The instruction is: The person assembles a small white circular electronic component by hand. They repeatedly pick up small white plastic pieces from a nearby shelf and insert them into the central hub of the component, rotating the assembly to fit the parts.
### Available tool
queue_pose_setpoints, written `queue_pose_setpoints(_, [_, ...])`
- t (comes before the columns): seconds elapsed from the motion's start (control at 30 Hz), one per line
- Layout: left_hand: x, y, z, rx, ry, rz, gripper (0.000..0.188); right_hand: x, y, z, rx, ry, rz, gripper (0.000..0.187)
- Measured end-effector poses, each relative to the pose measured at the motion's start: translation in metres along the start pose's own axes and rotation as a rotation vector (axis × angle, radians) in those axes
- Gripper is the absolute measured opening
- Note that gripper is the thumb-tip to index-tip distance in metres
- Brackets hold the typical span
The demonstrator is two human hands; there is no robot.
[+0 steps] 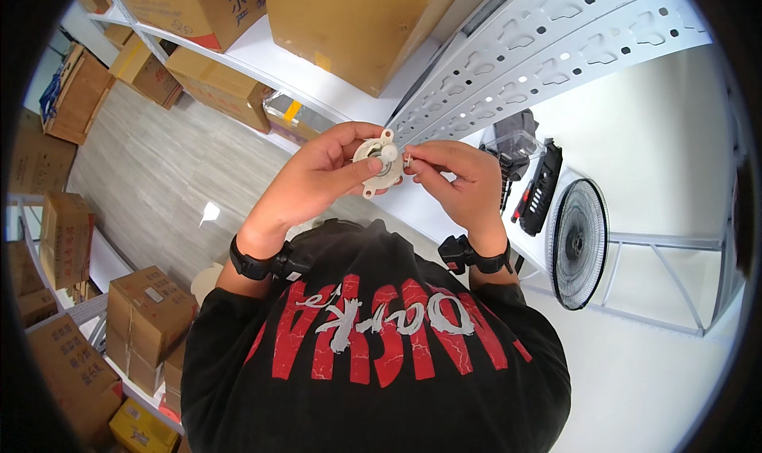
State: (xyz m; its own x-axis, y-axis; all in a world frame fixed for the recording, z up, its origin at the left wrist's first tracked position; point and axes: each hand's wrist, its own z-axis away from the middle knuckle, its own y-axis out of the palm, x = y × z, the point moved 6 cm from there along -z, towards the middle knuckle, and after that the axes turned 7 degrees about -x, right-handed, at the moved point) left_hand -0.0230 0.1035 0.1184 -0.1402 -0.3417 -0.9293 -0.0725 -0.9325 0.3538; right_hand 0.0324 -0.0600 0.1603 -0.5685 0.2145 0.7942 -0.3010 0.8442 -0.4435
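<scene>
My left hand (321, 175) grips a small round white plastic part (379, 161) with mounting ears and a metal centre, held up in front of my chest. My right hand (460, 179) pinches a tiny pale piece (408, 160) between thumb and forefinger, right at the round part's right edge. Both wrists wear black bands. My black shirt with red and white print fills the lower middle of the view.
A white perforated metal shelf post (540, 36) runs diagonally behind my hands. Brown cardboard boxes (357, 21) sit on white shelves at top and left. A black fan grille (578, 243), a black tool set (541, 187) and a clear plastic pack lie on the white surface at right.
</scene>
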Motion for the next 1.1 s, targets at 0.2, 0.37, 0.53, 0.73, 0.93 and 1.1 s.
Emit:
queue_pose_setpoints(0.2, [0.000,-0.012,0.010,-0.004,0.031,-0.003,0.039,0.015,0.017,0.003,-0.016,-0.125,0.155,0.019])
queue_pose_setpoints(0.37, [-0.002,-0.018,0.012,-0.010,0.056,0.051,0.038,0.021,0.025,0.002,-0.026,-0.115,0.169,0.017])
queue_pose_setpoints(0.53, [-0.004,-0.022,0.010,-0.021,0.063,0.012,0.037,0.030,0.036,0.002,-0.099,-0.241,0.311,0.013])
queue_pose_setpoints(0.73, [0.026,-0.034,0.004,-0.073,-0.130,0.240,0.039,0.015,0.048,0.002,-0.113,-0.168,0.314,0.012])
queue_pose_setpoints(0.93, [0.030,-0.040,0.001,-0.081,-0.144,0.310,0.039,0.001,0.047,0.002,-0.026,0.035,0.074,0.014])
queue_pose_setpoints(1.1, [0.026,-0.042,0.002,-0.061,-0.136,0.318,0.039,0.009,0.047,0.001,0.030,-0.047,0.059,0.020])
